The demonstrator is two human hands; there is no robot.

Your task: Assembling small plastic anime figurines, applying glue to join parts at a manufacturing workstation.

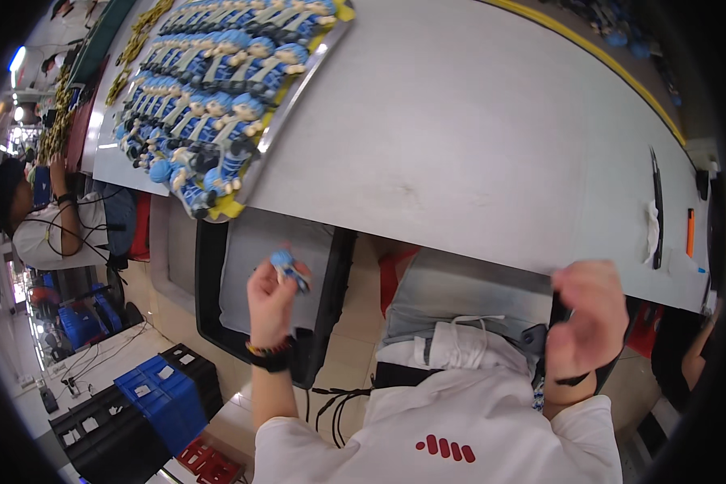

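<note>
The left hand (270, 300) pinches a small blue doll (289, 269) below the near edge of the surface (476, 145), over a black bin (331, 323). The right hand (589, 319) is closed on a dark object (558, 310). A tray (298, 89) full of similar dolls fills the far left corner; the middle lies bare

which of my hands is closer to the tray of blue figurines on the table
Left. Your left hand, holding a small blue figurine, is just below the tray's near end. Your right hand is far off to the tray's right.
</note>
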